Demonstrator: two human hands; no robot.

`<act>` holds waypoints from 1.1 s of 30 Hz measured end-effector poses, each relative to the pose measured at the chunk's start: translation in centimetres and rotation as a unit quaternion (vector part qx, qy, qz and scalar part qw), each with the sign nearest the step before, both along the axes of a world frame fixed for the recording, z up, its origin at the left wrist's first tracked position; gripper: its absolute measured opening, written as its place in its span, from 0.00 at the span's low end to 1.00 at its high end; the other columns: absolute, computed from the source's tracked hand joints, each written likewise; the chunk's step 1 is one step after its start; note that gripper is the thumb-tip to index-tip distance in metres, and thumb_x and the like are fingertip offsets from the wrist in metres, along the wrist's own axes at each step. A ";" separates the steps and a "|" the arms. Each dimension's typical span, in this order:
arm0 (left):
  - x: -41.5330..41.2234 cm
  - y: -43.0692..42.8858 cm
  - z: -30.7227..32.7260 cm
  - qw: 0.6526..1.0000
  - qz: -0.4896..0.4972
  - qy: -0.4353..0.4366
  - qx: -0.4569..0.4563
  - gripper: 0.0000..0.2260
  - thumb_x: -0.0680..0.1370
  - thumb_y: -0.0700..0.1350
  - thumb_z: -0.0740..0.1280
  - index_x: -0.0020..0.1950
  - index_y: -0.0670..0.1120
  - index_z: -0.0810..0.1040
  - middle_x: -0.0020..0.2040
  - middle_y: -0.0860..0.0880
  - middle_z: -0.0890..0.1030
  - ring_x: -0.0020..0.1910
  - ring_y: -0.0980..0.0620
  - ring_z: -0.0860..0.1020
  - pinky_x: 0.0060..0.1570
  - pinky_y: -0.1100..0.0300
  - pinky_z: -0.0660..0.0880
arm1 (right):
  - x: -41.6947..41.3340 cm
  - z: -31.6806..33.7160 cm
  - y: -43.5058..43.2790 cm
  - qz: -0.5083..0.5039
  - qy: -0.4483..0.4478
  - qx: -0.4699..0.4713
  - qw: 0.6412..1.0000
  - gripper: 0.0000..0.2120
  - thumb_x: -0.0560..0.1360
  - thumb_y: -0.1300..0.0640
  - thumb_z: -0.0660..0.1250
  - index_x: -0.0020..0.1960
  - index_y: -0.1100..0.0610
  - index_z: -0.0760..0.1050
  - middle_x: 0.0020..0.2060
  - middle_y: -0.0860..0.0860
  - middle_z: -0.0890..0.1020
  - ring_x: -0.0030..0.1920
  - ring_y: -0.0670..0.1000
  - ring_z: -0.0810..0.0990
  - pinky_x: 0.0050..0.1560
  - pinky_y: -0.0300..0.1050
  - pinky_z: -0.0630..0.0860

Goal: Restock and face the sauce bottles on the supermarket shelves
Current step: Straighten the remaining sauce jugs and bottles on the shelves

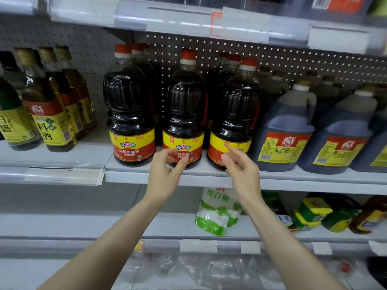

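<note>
Three large dark soy sauce bottles with red caps and red-and-yellow labels stand at the front edge of the middle shelf [293,178]: a left bottle [129,109], a middle bottle [185,109] and a right bottle [234,114]. More of the same stand behind them. My left hand [165,172] hovers in front of the middle bottle's label, fingers loosely curled, holding nothing. My right hand [240,166] is raised before the right bottle's label, fingers relaxed, fingertips at or just short of the label.
Yellow-labelled cooking wine bottles [52,114] stand at the left. Big dark jugs [287,130] with red-yellow labels stand at the right. On the shelf below lie a green-white sugar bag [213,212] and green-yellow packs [312,214]. A shelf edge [188,24] with price strips runs above.
</note>
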State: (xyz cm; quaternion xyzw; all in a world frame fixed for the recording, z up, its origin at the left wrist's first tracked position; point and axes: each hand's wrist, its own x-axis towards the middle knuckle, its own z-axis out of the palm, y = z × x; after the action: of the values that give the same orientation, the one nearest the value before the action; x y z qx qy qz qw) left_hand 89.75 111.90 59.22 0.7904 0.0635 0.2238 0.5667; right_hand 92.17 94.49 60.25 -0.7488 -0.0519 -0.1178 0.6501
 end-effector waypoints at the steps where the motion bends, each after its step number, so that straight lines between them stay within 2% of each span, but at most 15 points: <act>1: 0.0 -0.6 0.0 1.000 -0.007 0.001 -0.003 0.14 0.77 0.49 0.68 0.61 0.47 0.74 0.59 0.50 0.74 0.51 0.62 0.74 0.44 0.71 0.70 | -0.2 0.1 -0.7 -0.011 0.001 -0.004 1.000 0.16 0.77 0.54 0.68 0.64 0.52 0.75 0.52 0.42 0.79 0.54 0.42 0.78 0.61 0.52 0.76; 3: 0.4 -1.7 0.0 1.000 -0.026 0.008 -0.011 0.14 0.77 0.49 0.68 0.61 0.48 0.73 0.59 0.50 0.76 0.53 0.58 0.76 0.42 0.72 0.70 | -0.4 0.2 -2.0 -0.029 -0.002 -0.010 1.000 0.14 0.77 0.54 0.68 0.62 0.51 0.75 0.51 0.42 0.79 0.54 0.43 0.78 0.61 0.52 0.76; 6: 0.8 -3.6 -0.3 0.998 -0.043 0.013 -0.034 0.15 0.77 0.49 0.68 0.62 0.47 0.73 0.59 0.51 0.76 0.56 0.54 0.76 0.43 0.73 0.70 | -0.3 0.4 -3.7 -0.043 0.001 -0.008 0.999 0.17 0.77 0.54 0.68 0.65 0.54 0.73 0.55 0.48 0.80 0.58 0.48 0.77 0.62 0.50 0.75; 9: 1.3 -5.3 -0.8 0.997 -0.065 0.022 -0.047 0.20 0.77 0.50 0.68 0.67 0.45 0.70 0.62 0.51 0.75 0.59 0.53 0.74 0.50 0.68 0.70 | 0.3 0.3 -5.0 -0.035 0.006 -0.017 0.999 0.21 0.76 0.54 0.68 0.68 0.56 0.71 0.61 0.53 0.77 0.57 0.46 0.76 0.62 0.47 0.74; 14: 2.9 -7.1 -1.1 0.995 -0.084 0.023 -0.049 0.27 0.76 0.50 0.69 0.73 0.46 0.65 0.70 0.49 0.70 0.66 0.51 0.70 0.63 0.57 0.70 | 2.2 -0.1 -6.4 0.008 0.020 -0.016 1.000 0.27 0.77 0.53 0.67 0.74 0.55 0.64 0.69 0.53 0.71 0.59 0.42 0.72 0.56 0.34 0.70; 18: 4.5 -8.1 -1.0 0.992 -0.097 0.025 -0.076 0.33 0.75 0.50 0.70 0.76 0.45 0.60 0.74 0.46 0.67 0.71 0.51 0.67 0.69 0.53 0.67 | 3.7 -0.2 -7.0 0.048 0.027 -0.002 0.998 0.29 0.78 0.54 0.66 0.76 0.54 0.60 0.72 0.53 0.68 0.63 0.40 0.68 0.59 0.35 0.67; 21: 5.3 -8.5 -0.8 0.991 -0.100 0.004 -0.093 0.33 0.76 0.46 0.70 0.77 0.44 0.59 0.72 0.49 0.68 0.69 0.56 0.69 0.65 0.63 0.68 | 4.8 -0.4 -7.2 0.084 0.020 0.011 0.996 0.29 0.78 0.55 0.65 0.76 0.54 0.59 0.72 0.50 0.68 0.64 0.39 0.67 0.59 0.32 0.68; 23: 5.7 -8.8 -0.6 0.989 -0.102 -0.018 -0.103 0.29 0.76 0.43 0.69 0.75 0.45 0.62 0.65 0.56 0.73 0.60 0.66 0.73 0.57 0.72 0.71 | 5.4 -0.5 -7.2 0.107 0.009 0.030 0.994 0.28 0.79 0.57 0.65 0.76 0.55 0.60 0.68 0.46 0.71 0.61 0.36 0.70 0.56 0.27 0.71; 24: 6.0 -8.9 -0.6 0.988 -0.105 -0.027 -0.107 0.27 0.76 0.42 0.69 0.74 0.45 0.64 0.61 0.59 0.75 0.57 0.69 0.75 0.54 0.73 0.72 | 5.7 -0.5 -7.2 0.121 0.001 0.036 0.992 0.27 0.79 0.58 0.64 0.75 0.54 0.61 0.65 0.43 0.73 0.59 0.34 0.72 0.54 0.27 0.72; 27: 6.6 -8.9 -0.9 0.989 -0.107 -0.037 -0.100 0.25 0.76 0.41 0.69 0.72 0.46 0.67 0.60 0.58 0.77 0.59 0.65 0.76 0.57 0.68 0.73 | 6.7 -1.0 -7.1 0.147 -0.010 0.043 0.988 0.22 0.79 0.58 0.64 0.72 0.48 0.65 0.59 0.39 0.77 0.58 0.35 0.76 0.54 0.32 0.74; 29: 6.9 -8.8 -1.2 0.988 -0.105 -0.044 -0.101 0.25 0.76 0.41 0.69 0.73 0.45 0.68 0.62 0.55 0.78 0.61 0.62 0.76 0.59 0.65 0.73 | 7.2 -1.5 -7.0 0.150 -0.012 0.052 0.987 0.22 0.79 0.57 0.64 0.72 0.48 0.65 0.61 0.43 0.78 0.61 0.39 0.76 0.58 0.37 0.75; 33: 7.3 -8.8 -1.6 0.988 -0.098 -0.047 -0.109 0.24 0.76 0.40 0.69 0.71 0.46 0.69 0.59 0.58 0.78 0.59 0.64 0.77 0.58 0.67 0.74 | 7.5 -2.0 -6.9 0.144 -0.008 0.064 0.987 0.24 0.79 0.58 0.65 0.72 0.47 0.64 0.63 0.46 0.78 0.62 0.42 0.76 0.63 0.43 0.75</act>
State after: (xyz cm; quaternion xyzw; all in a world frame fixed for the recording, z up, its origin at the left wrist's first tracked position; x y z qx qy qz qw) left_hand 97.06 103.05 57.67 0.7151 -0.0167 0.1961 0.6708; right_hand 99.70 87.62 58.29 -0.6897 -0.1567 -0.0314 0.7062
